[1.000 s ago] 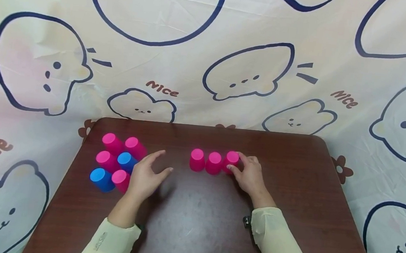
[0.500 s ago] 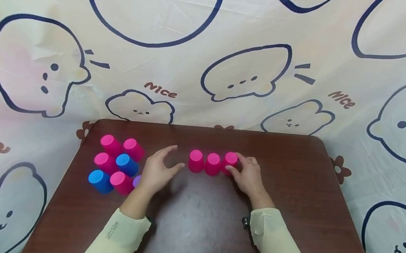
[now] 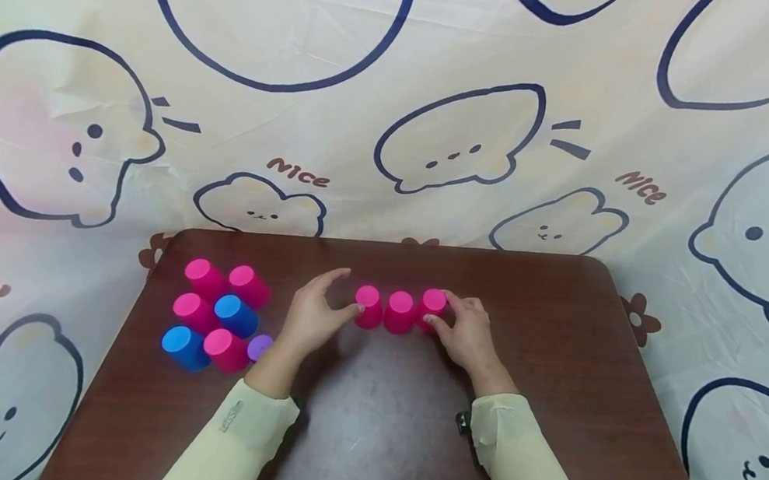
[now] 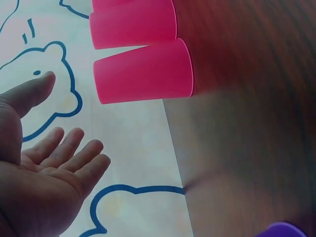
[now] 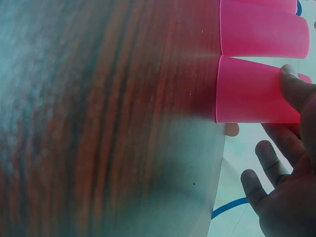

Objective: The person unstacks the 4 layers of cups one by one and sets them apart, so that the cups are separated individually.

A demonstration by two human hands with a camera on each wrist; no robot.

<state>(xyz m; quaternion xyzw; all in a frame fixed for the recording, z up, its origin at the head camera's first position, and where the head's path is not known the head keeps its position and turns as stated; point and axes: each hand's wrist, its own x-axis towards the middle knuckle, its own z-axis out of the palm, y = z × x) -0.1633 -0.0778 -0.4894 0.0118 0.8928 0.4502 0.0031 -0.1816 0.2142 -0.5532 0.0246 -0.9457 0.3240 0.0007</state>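
Note:
Three pink cups stand upside down in a row at the far middle of the table: a left cup (image 3: 369,309), a middle cup (image 3: 399,314) and a right cup (image 3: 431,306). My right hand (image 3: 474,342) pinches the right cup between thumb and fingers; in the right wrist view its thumb lies on the wall of that pink cup (image 5: 252,94). Just left of the row is my left hand (image 3: 313,317), thumb and fingers spread. The left wrist view has a gap between this hand (image 4: 44,182) and the nearest pink cup (image 4: 143,73).
At the table's left stand several more upturned cups, among them a pink cup (image 3: 227,350), a blue cup (image 3: 185,348), another blue cup (image 3: 237,317) and a purple cup (image 3: 259,347). A printed cloth (image 3: 339,133) hangs behind the brown table (image 3: 363,441).
My left hand has moved right, from the left group of cups to beside the row, uncovering the purple cup. My right hand stays on the right cup. The head view has shifted slightly.

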